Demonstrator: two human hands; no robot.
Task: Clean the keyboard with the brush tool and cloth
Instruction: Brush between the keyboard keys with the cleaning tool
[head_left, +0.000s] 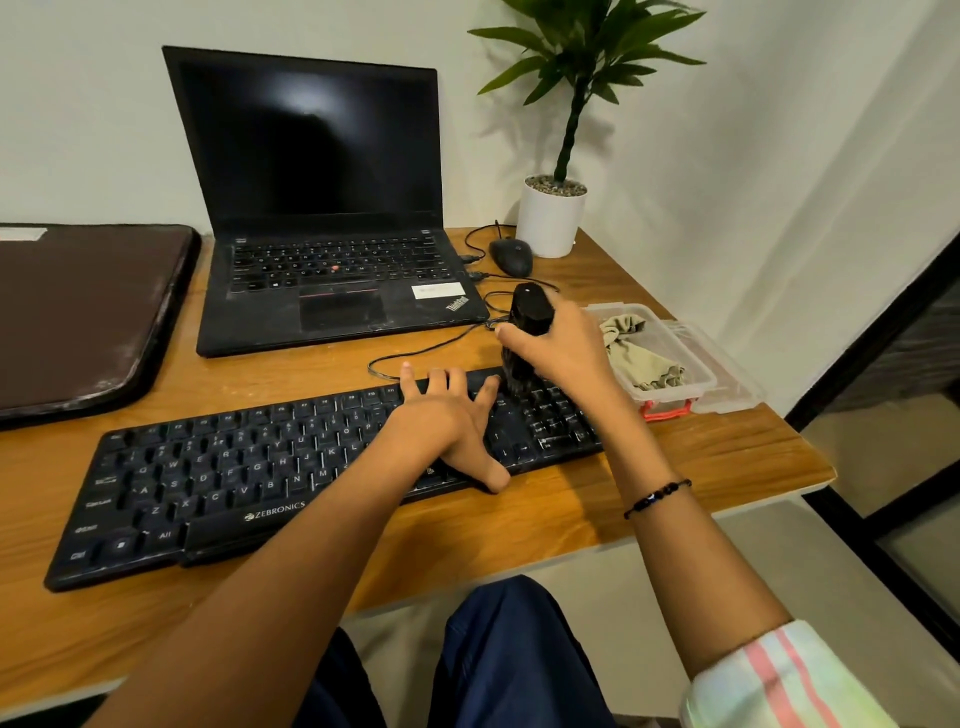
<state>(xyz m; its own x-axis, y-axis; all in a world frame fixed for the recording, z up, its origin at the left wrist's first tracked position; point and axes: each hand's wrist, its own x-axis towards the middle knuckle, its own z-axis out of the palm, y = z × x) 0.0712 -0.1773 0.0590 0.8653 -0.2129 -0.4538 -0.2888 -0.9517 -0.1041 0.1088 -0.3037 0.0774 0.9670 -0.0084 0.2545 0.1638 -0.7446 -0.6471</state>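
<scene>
A black keyboard (218, 483) lies slanted across the wooden desk (649, 483). My left hand (447, 421) rests flat on its right half, fingers spread over the top rows and thumb at the front edge. My right hand (566, 348) grips a black brush tool (524, 332) held upright, bristles down on the keys at the keyboard's upper right, near the number pad. A beige cloth (641, 353) lies crumpled in a clear plastic box (696, 382) to the right of the keyboard.
An open black laptop (322, 218) stands behind the keyboard, with a black mouse (511, 256) and cables to its right. A potted plant (553, 213) sits at the back right corner. A dark pad (78, 312) lies at the left. The desk's edge is close on the right.
</scene>
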